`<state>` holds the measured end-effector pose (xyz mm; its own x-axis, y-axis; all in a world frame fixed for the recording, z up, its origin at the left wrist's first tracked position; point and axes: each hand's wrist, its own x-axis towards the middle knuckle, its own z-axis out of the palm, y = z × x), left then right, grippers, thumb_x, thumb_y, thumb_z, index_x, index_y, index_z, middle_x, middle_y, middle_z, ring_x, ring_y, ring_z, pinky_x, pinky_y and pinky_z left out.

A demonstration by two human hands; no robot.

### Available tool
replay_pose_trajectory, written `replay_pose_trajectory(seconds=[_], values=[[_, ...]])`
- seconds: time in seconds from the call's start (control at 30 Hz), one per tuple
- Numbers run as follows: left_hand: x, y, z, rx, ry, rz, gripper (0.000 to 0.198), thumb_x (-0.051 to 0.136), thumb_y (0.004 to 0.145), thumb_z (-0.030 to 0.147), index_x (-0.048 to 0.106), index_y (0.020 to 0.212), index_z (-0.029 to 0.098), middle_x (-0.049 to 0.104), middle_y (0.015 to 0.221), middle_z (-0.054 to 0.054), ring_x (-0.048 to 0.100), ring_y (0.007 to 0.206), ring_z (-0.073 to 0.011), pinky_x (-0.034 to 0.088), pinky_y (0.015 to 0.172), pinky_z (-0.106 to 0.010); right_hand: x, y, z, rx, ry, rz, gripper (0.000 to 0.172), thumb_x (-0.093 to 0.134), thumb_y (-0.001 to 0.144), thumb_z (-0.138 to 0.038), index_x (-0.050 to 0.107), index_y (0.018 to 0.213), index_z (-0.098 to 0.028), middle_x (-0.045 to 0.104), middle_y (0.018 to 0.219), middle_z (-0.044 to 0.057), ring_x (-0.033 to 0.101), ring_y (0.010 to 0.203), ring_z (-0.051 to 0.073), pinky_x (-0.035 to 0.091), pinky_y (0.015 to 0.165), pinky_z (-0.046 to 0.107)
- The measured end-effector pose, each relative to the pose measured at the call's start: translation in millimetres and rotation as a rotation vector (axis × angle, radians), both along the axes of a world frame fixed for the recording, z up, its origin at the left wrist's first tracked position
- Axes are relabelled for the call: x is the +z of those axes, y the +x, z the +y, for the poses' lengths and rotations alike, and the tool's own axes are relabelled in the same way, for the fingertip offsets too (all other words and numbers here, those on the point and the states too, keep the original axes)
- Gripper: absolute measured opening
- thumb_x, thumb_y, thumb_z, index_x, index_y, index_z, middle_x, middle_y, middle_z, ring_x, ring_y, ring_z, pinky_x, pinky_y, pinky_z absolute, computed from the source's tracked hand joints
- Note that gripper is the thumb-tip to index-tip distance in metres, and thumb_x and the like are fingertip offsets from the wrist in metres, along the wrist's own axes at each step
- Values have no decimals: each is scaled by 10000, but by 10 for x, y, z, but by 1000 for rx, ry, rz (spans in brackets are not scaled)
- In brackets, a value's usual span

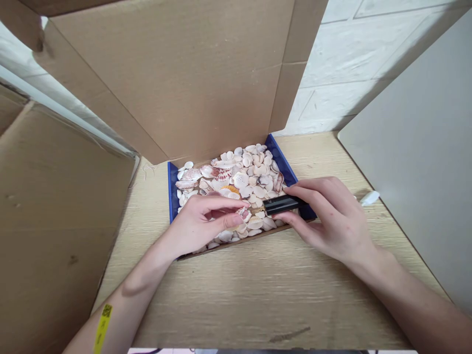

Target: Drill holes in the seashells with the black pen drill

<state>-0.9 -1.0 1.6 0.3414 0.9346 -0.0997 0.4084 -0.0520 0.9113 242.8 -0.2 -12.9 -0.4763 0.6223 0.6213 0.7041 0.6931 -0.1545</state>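
Observation:
A shallow blue tray full of several white, pink and orange seashells lies on the wooden table. My left hand rests on the tray's near edge, thumb and forefinger pinched on a small pink-striped shell. My right hand is closed round a short black tool, a marker or brush by its look. Its tip points left at that pinched shell.
A large open cardboard flap rises right behind the tray. Another cardboard panel stands at the left. A grey board leans at the right, with a small white object at its foot. Bare wooden table lies in front.

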Motion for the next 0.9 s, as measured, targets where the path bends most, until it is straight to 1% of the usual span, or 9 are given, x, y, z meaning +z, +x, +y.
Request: replay_pose_trajectory(seconds=[0.07,0.17,0.23,0.33,0.4,0.47,0.63,0.77,0.9], values=[[3,0,-4,19,-2,1,220,683,771,293,738,971,220,749,862,-20,657,716,-132,506,615,-199,-17,3,-5,1,-40,-11,315,655,793,-364,563,1006,-150,650,858,86,591,740,186,475,666,313],[4,4,-3,44,5,18,212,681,775,284,737,970,225,753,898,-18,677,767,-143,524,658,-205,-34,15,-18,15,-118,-62,254,600,838,-380,576,959,-157,646,756,34,585,616,136,430,550,256],[3,8,1,54,17,27,212,685,771,283,737,967,222,755,896,-15,683,768,-143,530,656,-202,-38,26,-24,32,-155,-86,284,585,845,-410,571,978,-159,644,752,21,589,601,126,413,523,245],[1,11,11,78,42,36,221,681,772,298,736,969,216,752,932,-23,691,783,-153,547,681,-217,-37,40,-22,38,-167,-104,379,604,820,-454,545,1051,-158,655,829,34,608,658,140,437,563,253],[0,9,16,93,52,42,225,674,776,309,734,971,213,748,958,-29,695,795,-161,555,700,-231,-39,44,-14,16,-155,-122,308,595,841,-392,539,1048,-171,656,858,39,609,675,143,445,579,258],[1,6,16,98,50,42,227,672,778,311,733,972,211,746,966,-30,695,801,-161,557,710,-234,-42,43,-7,24,-132,-107,267,602,839,-358,540,1020,-171,653,865,47,604,696,150,453,593,266],[9,7,0,90,38,19,221,684,769,290,733,965,202,746,969,-24,692,817,-148,550,732,-210,-32,31,-6,42,-104,-47,303,647,806,-302,550,1058,-163,639,932,77,588,789,171,483,669,292],[8,18,2,77,21,10,218,694,761,283,736,958,201,751,933,-17,688,800,-136,541,707,-189,-7,10,-7,19,-63,-8,326,660,793,-296,560,1072,-158,641,913,91,571,782,185,487,678,326],[5,20,7,56,3,21,220,697,758,287,738,961,213,754,903,-12,687,780,-140,538,680,-195,-8,-5,5,21,-75,-4,337,665,787,-312,570,1071,-158,656,863,76,565,764,196,482,685,345]])
